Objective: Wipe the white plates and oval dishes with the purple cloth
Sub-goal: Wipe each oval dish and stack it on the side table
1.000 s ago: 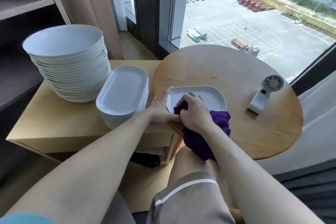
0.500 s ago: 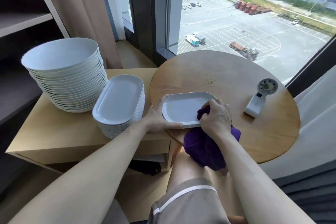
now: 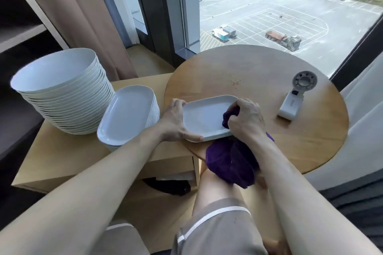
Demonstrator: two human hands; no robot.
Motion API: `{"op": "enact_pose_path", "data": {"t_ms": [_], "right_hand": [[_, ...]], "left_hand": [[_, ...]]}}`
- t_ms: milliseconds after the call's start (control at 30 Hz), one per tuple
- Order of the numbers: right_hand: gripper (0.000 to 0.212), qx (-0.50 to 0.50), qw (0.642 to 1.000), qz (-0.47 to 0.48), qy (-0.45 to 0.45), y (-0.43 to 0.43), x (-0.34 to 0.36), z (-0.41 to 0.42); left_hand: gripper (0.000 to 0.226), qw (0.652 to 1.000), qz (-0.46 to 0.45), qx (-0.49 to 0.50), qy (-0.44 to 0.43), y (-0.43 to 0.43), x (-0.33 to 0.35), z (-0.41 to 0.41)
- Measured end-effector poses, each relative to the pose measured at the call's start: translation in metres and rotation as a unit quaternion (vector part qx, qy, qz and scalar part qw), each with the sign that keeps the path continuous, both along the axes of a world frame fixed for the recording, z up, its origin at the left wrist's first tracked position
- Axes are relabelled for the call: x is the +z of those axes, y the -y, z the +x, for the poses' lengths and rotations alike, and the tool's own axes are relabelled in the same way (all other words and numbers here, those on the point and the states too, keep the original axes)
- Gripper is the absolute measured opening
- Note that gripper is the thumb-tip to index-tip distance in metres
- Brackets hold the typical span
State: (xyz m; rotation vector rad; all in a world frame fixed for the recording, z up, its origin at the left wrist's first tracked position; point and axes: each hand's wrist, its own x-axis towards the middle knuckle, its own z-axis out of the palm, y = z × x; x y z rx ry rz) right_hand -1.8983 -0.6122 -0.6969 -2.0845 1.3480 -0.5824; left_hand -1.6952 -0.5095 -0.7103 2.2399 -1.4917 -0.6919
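A white oval dish (image 3: 204, 117) lies at the near left edge of the round wooden table (image 3: 269, 80), on top of at least one more dish. My left hand (image 3: 176, 122) grips its left rim, thumb along the near edge. My right hand (image 3: 245, 119) clutches the purple cloth (image 3: 230, 163) and presses a bunched part onto the dish's right end. Most of the cloth hangs off the table over my knee. A stack of white oval dishes (image 3: 126, 114) and a taller stack of round white plates (image 3: 56, 80) stand to the left.
Both stacks rest on a low light-wood cabinet (image 3: 62, 155) that butts against the round table. A small white handheld fan (image 3: 294, 97) lies on the table's right side. A curtain and a tall window stand behind; dark shelving is at far left.
My right hand has carried the cloth from the dish's left end across to its right end. My left hand keeps its hold on the left rim. The camera view has tilted down a little.
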Motion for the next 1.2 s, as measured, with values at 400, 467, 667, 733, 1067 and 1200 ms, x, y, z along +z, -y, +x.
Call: {"op": "enact_pose_path", "data": {"t_ms": [400,467,667,733,1067,1200], "right_hand": [[0.026,0.013,1.000,-0.002,-0.012,-0.003,0.005,0.001],[0.025,0.017,1.000,-0.010,-0.012,-0.004,0.006,0.001],[0.026,0.012,0.999,-0.034,0.004,-0.004,0.007,-0.001],[0.026,0.013,0.999,-0.041,0.005,-0.005,0.008,0.000],[0.028,0.019,0.999,-0.032,-0.004,-0.005,0.007,0.000],[0.029,0.014,0.999,-0.046,0.013,-0.005,0.007,0.000]], "left_hand": [[0.137,0.997,0.047,-0.029,0.049,0.012,0.004,0.008],[0.135,0.997,0.032,-0.033,0.064,0.011,0.004,0.006],[0.135,0.997,-0.014,-0.027,0.070,-0.002,-0.002,-0.001],[0.136,0.997,-0.014,-0.021,0.072,-0.003,-0.005,-0.002],[0.130,0.998,0.000,-0.022,0.063,0.007,0.012,0.008],[0.126,0.990,-0.012,-0.023,0.135,0.004,0.023,0.012]]}}
